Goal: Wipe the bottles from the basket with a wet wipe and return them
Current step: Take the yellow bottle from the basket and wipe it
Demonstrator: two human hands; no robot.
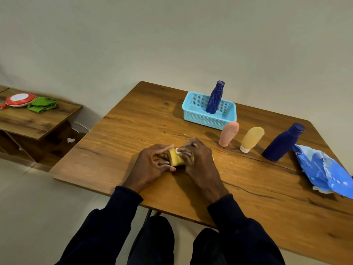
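left hand [152, 165] and right hand [198, 161] are working a yellow bottle [176, 159] near the table's [133, 121] front edge

head view: left fingers are curling round the bottle's left end and right fingers are clamping a wet wipe [181, 151] onto it, together hiding most of the bottle. the basket [208, 117] is holding a dark blue bottle [214, 98] upright near the far edge. the wipe pack [324, 169] is running off frame at right.
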